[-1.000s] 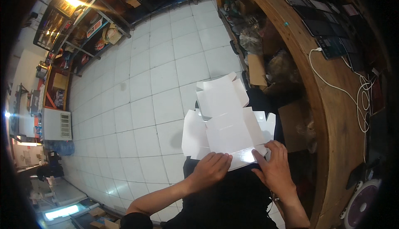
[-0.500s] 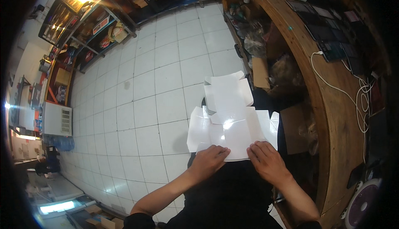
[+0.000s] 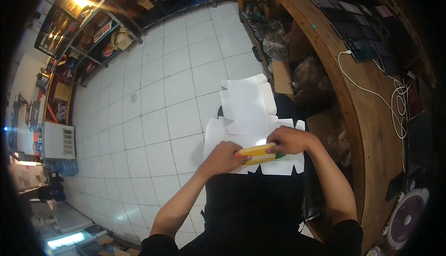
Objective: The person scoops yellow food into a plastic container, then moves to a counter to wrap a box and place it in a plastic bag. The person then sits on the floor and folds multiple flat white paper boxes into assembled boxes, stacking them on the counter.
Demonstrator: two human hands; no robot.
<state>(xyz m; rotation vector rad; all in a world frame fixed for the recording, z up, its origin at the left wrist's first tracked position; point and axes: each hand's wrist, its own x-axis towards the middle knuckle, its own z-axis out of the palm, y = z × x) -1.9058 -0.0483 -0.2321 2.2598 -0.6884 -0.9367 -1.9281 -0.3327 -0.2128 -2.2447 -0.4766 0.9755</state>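
Note:
An unfolded white carton (image 3: 246, 105) lies across my lap, its plain glossy inside facing up and its cut flaps spread out. A strip of its near part is bent up and over, showing a yellow printed face (image 3: 258, 155) with a small patch of green at the right end. My left hand (image 3: 225, 157) pinches the left end of this bent strip. At the strip's right end, my right hand (image 3: 291, 140) grips with the thumb over the yellow side and the fingers behind it. Some fingertips are hidden by the card.
A wooden counter (image 3: 371, 130) runs along my right, with several phones or tablets (image 3: 360, 49), a coiled white cable (image 3: 399, 93) and a round fan (image 3: 406, 219). Bags and cardboard (image 3: 281, 77) fill the shelf beneath. Shelving (image 3: 100, 38) stands across the white tiled floor (image 3: 153, 93).
Both hands have moved from the carton's near edge up onto it. Its near part is now bent over, bringing the yellow printed face into view. The view has shifted slightly.

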